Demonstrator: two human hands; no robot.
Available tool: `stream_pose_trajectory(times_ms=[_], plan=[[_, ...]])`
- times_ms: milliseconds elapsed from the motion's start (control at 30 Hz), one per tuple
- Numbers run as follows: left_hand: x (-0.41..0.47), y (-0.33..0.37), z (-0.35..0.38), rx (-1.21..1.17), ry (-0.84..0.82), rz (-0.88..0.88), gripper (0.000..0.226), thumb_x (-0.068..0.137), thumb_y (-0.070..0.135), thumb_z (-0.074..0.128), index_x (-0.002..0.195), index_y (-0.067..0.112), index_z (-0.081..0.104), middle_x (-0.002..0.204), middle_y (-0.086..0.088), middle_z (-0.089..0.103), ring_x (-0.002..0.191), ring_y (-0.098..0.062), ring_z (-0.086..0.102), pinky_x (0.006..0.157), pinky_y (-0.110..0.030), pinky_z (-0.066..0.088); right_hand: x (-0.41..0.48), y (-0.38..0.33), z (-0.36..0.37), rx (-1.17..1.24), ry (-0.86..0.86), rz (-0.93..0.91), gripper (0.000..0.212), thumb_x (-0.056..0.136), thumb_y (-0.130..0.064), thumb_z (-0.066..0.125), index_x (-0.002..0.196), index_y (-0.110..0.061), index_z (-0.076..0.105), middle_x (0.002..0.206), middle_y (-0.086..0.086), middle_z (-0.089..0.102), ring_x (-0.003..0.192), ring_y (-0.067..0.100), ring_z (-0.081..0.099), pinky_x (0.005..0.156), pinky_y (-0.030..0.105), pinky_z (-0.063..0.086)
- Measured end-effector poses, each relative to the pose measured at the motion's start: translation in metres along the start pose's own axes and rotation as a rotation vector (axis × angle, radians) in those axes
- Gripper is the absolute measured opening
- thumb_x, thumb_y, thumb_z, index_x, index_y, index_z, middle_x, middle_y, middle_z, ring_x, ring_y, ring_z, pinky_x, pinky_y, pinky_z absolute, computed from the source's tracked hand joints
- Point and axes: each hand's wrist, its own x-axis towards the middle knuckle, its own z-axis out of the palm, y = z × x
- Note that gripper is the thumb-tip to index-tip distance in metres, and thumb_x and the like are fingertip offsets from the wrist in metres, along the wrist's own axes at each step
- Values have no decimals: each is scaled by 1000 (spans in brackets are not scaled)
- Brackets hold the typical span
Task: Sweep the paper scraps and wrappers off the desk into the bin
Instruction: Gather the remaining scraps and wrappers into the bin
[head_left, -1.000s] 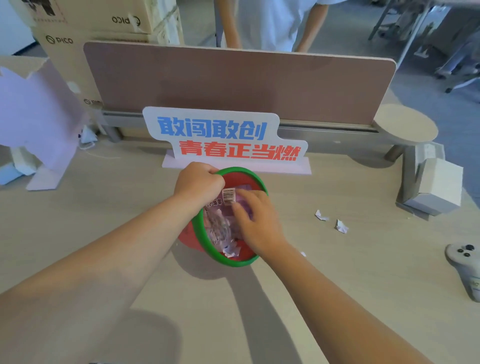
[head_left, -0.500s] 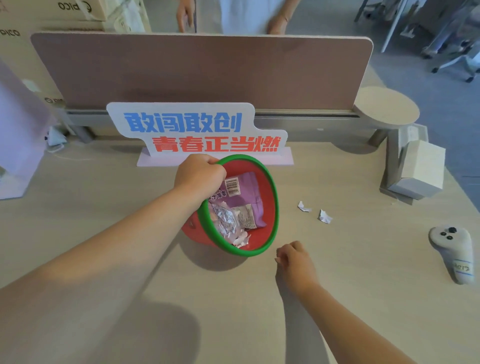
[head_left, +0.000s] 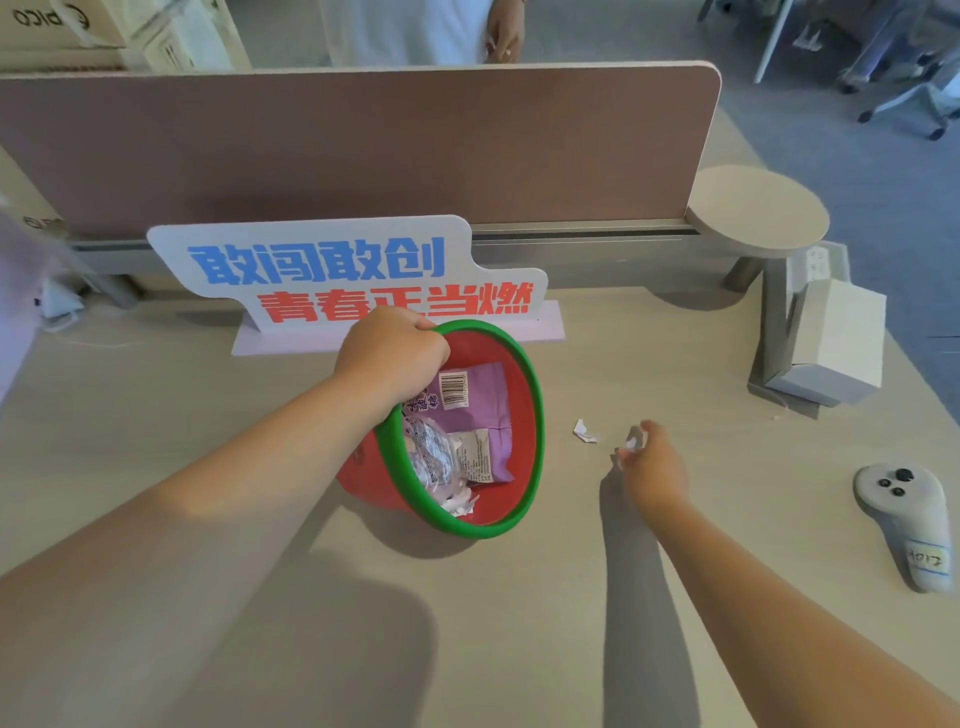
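Observation:
A red bin with a green rim (head_left: 524, 374) lies tilted on the desk, its mouth facing me and to the right. My left hand (head_left: 392, 353) grips its upper rim. Inside are a purple wrapper (head_left: 480, 410), a silvery wrapper (head_left: 431, 457) and white scraps. To the bin's right, my right hand (head_left: 652, 465) pinches a small white paper scrap (head_left: 629, 444) at its fingertips on the desk. Another white scrap (head_left: 584, 431) lies between that hand and the bin.
A white sign with blue and red characters (head_left: 343, 275) stands just behind the bin, before a brown divider panel (head_left: 363, 145). A grey handheld controller (head_left: 906, 519) lies at the right. A white box (head_left: 836, 338) and round shelf (head_left: 758, 213) sit at far right. A person stands beyond the divider.
My right hand left the bin, dropped to the desk in front of it, then moved right to the paper scraps and closed on one. The left hand kept holding the bin's rim.

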Motion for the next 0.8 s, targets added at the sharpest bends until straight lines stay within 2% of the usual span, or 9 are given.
stream_pose_trajectory(times_ms=[100, 167, 267, 367, 433, 533, 700, 767, 800], plan=[[9, 4, 0, 24, -18, 0, 23, 70, 7, 61, 88, 0, 74, 75, -12, 57, 66, -21, 46, 62, -34, 36, 10, 4, 5, -140, -57, -7, 8, 88, -13, 51, 92, -9, 57, 100, 16, 62, 76, 28, 53, 58, 29, 36], [12, 7, 0, 23, -18, -14, 23, 71, 7, 61, 89, -2, 73, 72, -11, 55, 60, -22, 44, 60, -33, 36, 13, 2, 7, -187, -65, -8, 11, 85, -6, 48, 80, -9, 56, 102, 15, 57, 71, 25, 48, 57, 29, 33], [16, 8, -1, 22, -25, -21, 26, 72, 5, 61, 92, -9, 70, 63, -10, 46, 50, -23, 37, 55, -32, 33, 12, -7, 7, -129, -16, -59, 11, 86, -1, 45, 87, -4, 55, 103, 13, 46, 74, 26, 46, 66, 29, 34], [20, 9, -2, 19, -38, -29, 21, 72, 4, 61, 87, -7, 70, 63, -10, 44, 52, -23, 35, 55, -33, 31, 6, -24, 11, -65, 67, -232, 11, 81, 4, 47, 84, -3, 55, 99, 10, 42, 84, 30, 50, 70, 29, 35], [23, 11, -2, 18, -43, -31, 21, 72, 5, 61, 86, -8, 70, 64, -11, 45, 54, -24, 36, 56, -34, 32, 7, -31, 21, -182, 31, -356, 12, 77, 3, 53, 84, -6, 59, 108, 10, 44, 98, 32, 49, 78, 32, 40], [27, 12, -1, 18, -53, -25, 27, 72, 5, 62, 92, -11, 70, 68, -12, 49, 59, -24, 40, 57, -35, 36, 13, -30, 34, -544, -137, -464, 26, 75, -2, 56, 100, -9, 60, 128, 10, 42, 112, 33, 42, 92, 32, 38], [33, 12, 1, 4, -67, -30, 25, 72, 4, 62, 90, -11, 70, 71, -12, 48, 61, -23, 39, 57, -34, 34, 8, -22, 42, -575, -203, -500, 29, 79, -1, 51, 107, -9, 54, 110, 11, 51, 102, 31, 49, 75, 30, 34], [35, 11, 2, -7, -77, -32, 25, 71, 4, 63, 90, -10, 72, 74, -14, 51, 66, -22, 41, 60, -35, 35, 8, -18, 42, -538, -238, -498, 27, 75, 3, 51, 97, -13, 56, 102, 11, 52, 95, 31, 51, 65, 28, 31], [36, 12, 1, -7, -87, -33, 24, 71, 4, 63, 90, -9, 72, 78, -16, 53, 69, -22, 42, 62, -35, 35, 9, -20, 39, -476, -255, -476, 26, 73, 5, 51, 84, -18, 55, 94, 9, 51, 88, 30, 51, 59, 27, 30]])
